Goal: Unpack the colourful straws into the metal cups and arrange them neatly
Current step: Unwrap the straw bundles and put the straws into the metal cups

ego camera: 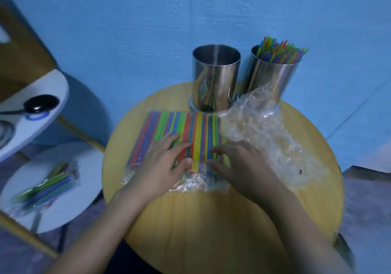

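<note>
Round and yellow, the wooden table [211, 221] fills the near part of my feed, with both forearms reaching in over its front edge. Off to the left, lower down, a white round surface [84, 168] carries a second wrapped bundle of straws [48, 187], blurred in my view.

On the table, my left hand [160, 163] lies flat on the pack of straws [190, 125], fingers straight and spread, pressing down on the wrapper without closing around anything. My right hand [243, 163] sits just beside it, fingers loosely bent, the tips and thumb touching the near end of the same pack where the clear film bunches up. The blur leaves the contact soft, but the fingers look relaxed, not clamped.

That pack lies flat in the middle of the table, its red, green, blue and yellow straws running away from me. Touching its right side is an empty clear plastic bag [264, 125], crumpled and spread toward the table's right edge.

Beyond, at the far edge, stand two metal cups side by side. The left cup [215, 79] mirrors the pack in its wall. The right cup [273, 77] is packed with loose straws [281, 51] poking above its rim.

Further left, a higher white surface [53, 83] holds a black object [41, 103]. Behind everything is a blue wall [127, 20].
</note>
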Demonstrator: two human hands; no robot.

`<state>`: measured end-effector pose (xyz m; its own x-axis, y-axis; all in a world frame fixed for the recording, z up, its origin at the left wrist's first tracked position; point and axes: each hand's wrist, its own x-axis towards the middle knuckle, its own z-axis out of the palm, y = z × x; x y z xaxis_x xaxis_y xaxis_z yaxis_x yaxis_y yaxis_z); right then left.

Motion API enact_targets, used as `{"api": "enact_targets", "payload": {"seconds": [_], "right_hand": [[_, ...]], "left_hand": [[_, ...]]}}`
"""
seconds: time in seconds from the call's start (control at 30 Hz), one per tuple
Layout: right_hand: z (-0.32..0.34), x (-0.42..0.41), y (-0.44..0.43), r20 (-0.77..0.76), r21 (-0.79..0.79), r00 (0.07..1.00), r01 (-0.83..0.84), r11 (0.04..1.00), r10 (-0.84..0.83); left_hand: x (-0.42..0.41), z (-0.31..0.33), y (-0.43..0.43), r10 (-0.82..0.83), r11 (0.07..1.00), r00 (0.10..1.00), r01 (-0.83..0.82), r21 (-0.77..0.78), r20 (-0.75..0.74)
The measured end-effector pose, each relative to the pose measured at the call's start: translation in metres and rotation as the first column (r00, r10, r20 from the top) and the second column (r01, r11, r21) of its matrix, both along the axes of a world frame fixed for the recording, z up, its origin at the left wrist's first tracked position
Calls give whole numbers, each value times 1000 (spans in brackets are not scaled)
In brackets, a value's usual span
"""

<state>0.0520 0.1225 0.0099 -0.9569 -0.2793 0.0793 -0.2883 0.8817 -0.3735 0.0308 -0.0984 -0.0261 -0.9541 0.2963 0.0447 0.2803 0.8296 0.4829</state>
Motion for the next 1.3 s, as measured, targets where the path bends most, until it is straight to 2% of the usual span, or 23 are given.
{"api": "enact_targets", "payload": {"seconds": [0.2, 0.27, 0.4, 0.63, 0.87, 1.03, 1.13, 1.2, 1.3], "right_hand": [[-16, -8, -7, 100, -42, 994, 39, 998, -35], [-15, -9, -7, 116, -39, 992, 48, 998, -43], [-13, -11, -6, 173, -42, 984, 53, 998, -45], [-10, -7, -17, 188, -142, 982, 38, 989, -10], [-12, -13, -24, 268, -158, 962, 89, 983, -44], [-13, -12, -21, 260, -202, 964, 104, 974, -49], [-16, -10, -20, 257, -229, 965, 103, 968, -42], [-18, -10, -20, 246, -220, 967, 115, 969, -59], [-21, -11, -23, 203, -213, 977, 111, 971, -67]], "left_hand": [[18, -1, 14, 105, 988, 994, -108, -110, -34], [16, 4, 10, 77, 985, 996, -81, -151, -37], [-2, 16, -15, -62, 997, 996, 58, -52, -63], [-22, 16, -27, -223, 957, 957, 251, -146, 183], [-12, 9, -19, -126, 973, 976, 156, -168, 177], [-13, 11, -9, -74, 972, 982, 110, -208, 173], [-15, 11, -9, -201, 970, 974, 214, -118, 107], [-17, 10, -9, -309, 939, 947, 319, -129, 90], [-20, 11, -7, -304, 931, 940, 327, -162, 154]]}}
